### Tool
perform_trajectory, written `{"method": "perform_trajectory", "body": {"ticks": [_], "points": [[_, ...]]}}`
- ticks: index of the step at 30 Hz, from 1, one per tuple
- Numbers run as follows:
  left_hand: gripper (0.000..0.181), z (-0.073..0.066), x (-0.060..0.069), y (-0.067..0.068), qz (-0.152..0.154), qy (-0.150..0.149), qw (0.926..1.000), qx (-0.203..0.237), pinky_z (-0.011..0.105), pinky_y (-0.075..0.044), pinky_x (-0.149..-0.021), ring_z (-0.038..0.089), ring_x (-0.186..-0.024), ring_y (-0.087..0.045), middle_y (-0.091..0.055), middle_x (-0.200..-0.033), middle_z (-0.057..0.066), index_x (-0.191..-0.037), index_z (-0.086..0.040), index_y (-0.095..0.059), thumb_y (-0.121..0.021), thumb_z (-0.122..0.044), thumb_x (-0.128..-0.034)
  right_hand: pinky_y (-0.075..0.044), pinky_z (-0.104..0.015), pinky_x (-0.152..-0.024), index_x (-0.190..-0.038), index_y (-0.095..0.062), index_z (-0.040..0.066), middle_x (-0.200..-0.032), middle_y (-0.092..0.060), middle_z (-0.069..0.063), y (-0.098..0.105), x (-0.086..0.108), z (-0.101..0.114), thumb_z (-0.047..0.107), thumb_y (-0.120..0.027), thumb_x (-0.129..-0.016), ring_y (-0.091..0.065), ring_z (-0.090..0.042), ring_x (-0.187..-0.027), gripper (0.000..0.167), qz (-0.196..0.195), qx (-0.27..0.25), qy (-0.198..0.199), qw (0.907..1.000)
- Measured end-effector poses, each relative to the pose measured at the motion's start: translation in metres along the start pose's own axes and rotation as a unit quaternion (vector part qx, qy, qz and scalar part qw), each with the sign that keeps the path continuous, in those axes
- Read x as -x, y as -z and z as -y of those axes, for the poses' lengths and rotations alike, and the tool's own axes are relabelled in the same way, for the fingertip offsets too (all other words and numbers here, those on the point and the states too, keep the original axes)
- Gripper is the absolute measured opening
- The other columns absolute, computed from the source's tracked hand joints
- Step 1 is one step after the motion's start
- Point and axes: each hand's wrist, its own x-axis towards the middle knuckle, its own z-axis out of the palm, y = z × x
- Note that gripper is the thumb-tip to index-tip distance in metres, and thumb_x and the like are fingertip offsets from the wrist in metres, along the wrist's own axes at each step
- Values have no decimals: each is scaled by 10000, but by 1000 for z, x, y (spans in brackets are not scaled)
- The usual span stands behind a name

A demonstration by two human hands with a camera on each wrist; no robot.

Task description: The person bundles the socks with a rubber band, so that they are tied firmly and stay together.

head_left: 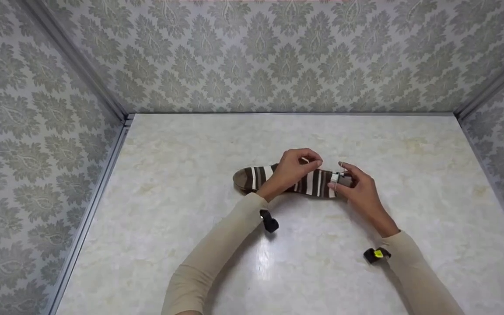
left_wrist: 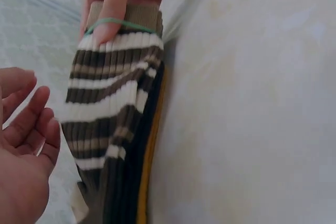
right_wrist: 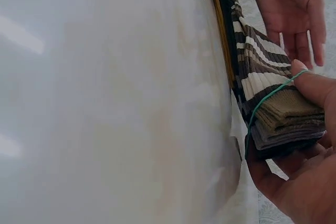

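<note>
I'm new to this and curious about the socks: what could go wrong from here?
The green band seems to cross over the thumb of the right hand, so pulling that thumb free might drag it out of place. It sits only near the cuffs of the socks, so their other end could fan apart. The left hand does not appear to grip anything, so if the right hand slips, the socks may shift.

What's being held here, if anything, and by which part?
The right grip holds a stack of ribbed knit socks, brown-and-white striped on top, by its cuff end. The left grip holds nothing.
</note>
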Motion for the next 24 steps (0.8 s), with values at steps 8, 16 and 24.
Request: {"method": "perform_trajectory", "body": {"ticks": [8, 16, 24], "points": [[129, -11, 5, -16, 646, 583, 9950, -496, 234, -467, -571, 55, -556, -566, -751, -771, 65, -1061, -67, -849, -749, -148, -1050, -539, -152, -802, -1536, -609, -19, -1298, -704, -251, 1, 0, -6, 94, -856, -981, -675, -87, -993, 618, -68, -469, 100, 9988], [156, -14, 3, -25, 761, 781, 9916, -691, 211, -494, -649, 33, -643, -602, -786, -834, -20, -1050, -59, -873, -746, -149, -1049, -548, -145, -820, -1528, -620, -17, -1307, -710, -237, 0, 0, -7, 77, -861, -971, -689, -72, -1032, 614, -18, -451, 155, 9989], [125, -10, 1, -27, 770, 1355, 9873, 321, 231, -398, -530, 75, -519, -483, -691, -720, 120, -993, -66, -876, -766, -111, -1030, -516, -115, -865, -1532, -614, -13, -1358, -707, -238, 0, -1, -6, 55, -868, -958, -675, -124, -1105, 631, 81, -138, 279, 9995]]}}
